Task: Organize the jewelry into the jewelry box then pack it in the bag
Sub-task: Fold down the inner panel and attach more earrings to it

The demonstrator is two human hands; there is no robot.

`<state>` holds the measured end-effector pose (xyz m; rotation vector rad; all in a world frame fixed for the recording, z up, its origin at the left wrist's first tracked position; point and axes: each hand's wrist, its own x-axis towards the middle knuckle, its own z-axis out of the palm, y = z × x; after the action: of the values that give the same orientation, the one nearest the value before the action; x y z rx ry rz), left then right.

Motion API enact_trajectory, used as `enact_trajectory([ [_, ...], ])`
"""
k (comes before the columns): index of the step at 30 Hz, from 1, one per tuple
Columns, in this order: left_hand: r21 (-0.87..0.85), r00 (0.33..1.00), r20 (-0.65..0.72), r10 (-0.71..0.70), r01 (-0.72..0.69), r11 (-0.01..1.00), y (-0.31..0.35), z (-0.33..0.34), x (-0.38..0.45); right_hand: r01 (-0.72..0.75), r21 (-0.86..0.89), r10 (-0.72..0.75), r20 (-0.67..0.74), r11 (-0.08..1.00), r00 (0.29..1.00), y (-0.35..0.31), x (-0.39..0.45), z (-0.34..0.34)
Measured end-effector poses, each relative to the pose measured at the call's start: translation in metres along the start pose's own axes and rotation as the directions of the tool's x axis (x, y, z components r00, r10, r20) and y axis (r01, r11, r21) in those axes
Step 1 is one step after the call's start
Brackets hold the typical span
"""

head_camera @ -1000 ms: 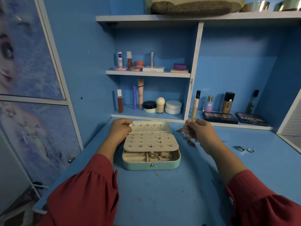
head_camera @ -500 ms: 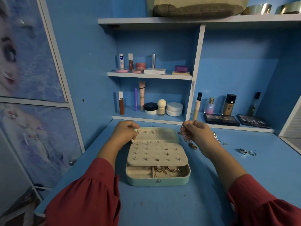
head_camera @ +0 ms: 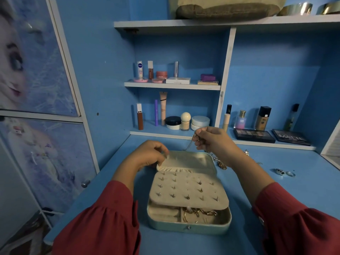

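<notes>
Our left hand (head_camera: 147, 157) pinches the gathered pocket edge (head_camera: 173, 169) in the lid of the jewelry box (head_camera: 189, 194), which sits open on the desk (head_camera: 184, 243) at 6 o'clock w/ the stud panel folded over the tray. Our right hand (head_camera: 213, 142), at 1 o'clock from the box, pinches a thin chain (head_camera: 189, 145) hanging toward the lid. More jewelry (head_camera: 219, 163) lies beside the box at 3 o'clock; rings (head_camera: 285, 173) further right. We judge it best to hold the pocket wide & feed the chain in slowly, end first, so it doesn't knot. Bag not identifiable for sure.
</notes>
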<state>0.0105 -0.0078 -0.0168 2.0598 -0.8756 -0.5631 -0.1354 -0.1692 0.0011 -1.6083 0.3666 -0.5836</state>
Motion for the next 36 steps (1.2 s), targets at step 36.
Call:
enact_trajectory([
  [36,-0.315,0.958,-0.098,0.270,-0.287,0.905,0.005,0.020,0.005,0.034,-0.053,-0.032,0.035,0.998,0.999,0.016,-0.001,0.031],
])
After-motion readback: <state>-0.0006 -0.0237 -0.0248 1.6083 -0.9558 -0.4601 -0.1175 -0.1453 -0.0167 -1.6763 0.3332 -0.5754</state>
